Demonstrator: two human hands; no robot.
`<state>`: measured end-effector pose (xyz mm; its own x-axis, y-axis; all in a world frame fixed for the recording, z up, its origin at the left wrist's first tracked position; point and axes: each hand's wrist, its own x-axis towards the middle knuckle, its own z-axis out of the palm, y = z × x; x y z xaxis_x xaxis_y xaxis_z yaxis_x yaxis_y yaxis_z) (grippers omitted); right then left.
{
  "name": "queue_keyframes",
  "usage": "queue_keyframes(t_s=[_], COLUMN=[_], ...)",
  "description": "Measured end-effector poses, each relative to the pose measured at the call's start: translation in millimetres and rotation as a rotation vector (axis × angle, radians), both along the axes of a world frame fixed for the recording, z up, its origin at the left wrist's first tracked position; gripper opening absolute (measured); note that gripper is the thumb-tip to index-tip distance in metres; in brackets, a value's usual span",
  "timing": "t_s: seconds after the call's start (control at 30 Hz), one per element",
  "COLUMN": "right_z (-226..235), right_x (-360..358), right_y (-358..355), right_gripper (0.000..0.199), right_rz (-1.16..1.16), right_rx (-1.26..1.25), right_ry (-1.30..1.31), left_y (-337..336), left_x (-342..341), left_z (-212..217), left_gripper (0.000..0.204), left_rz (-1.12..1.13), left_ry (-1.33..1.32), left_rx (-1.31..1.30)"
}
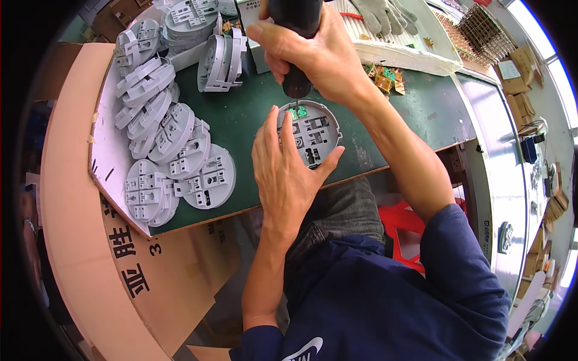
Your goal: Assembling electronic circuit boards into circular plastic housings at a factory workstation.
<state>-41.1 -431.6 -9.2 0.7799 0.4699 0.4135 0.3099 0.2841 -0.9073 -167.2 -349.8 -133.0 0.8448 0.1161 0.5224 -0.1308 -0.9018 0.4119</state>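
My right hand (322,54) is wrapped round a black electric screwdriver (296,81), which points down. Its thin bit meets a small green circuit board (299,112) inside a round grey plastic housing (325,137). The housing lies flat on the green tabletop close to the front edge. My left hand (282,153) rests over the left side of the housing, fingers stretched and thumb spread along its lower rim. Part of the housing is hidden under those fingers. Whether a screw sits under the bit is too small to tell.
Stacked grey housings (156,132) fill the table's left side beside a white board wall. Another stack of housings (221,60) stands behind. Loose circuit boards (387,78) lie right of my right hand. A white foam tray (415,60) holds grey work gloves (382,17) at the back.
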Motion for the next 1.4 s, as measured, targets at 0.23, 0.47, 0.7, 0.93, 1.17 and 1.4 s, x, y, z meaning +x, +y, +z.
queue_keyframes(t_s=[0.23, 0.47, 0.7, 0.93, 1.17, 1.4], right_z=[-2, -10, 24, 48, -45, -103], right_x=[3, 22, 11, -3, -47, -84], right_y=[0, 7, 7, 1, -45, -77], right_gripper=[0.028, 0.036, 0.039, 0.043, 0.075, 0.071], right_rz=[0.02, -0.112, -0.072, -0.079, -0.392, -0.224], right_rx=[-0.11, -0.112, -0.04, -0.131, -0.538, -0.965], right_ry=[-0.059, -0.441, -0.19, -0.24, -0.651, -0.907], left_y=[-1, 11, 111, 137, 120, 80], left_x=[1, -6, 53, 91, 50, 3], left_z=[0, 5, 75, 57, 64, 60], left_gripper=[0.09, 0.095, 0.034, 0.021, 0.018, 0.016], left_rz=[0.01, -0.073, 0.02, 0.061, 0.07, 0.117], left_ry=[-0.005, 0.032, -0.158, 0.123, -0.141, -0.194], left_rx=[-0.004, -0.098, 0.093, 0.039, -0.08, -0.048])
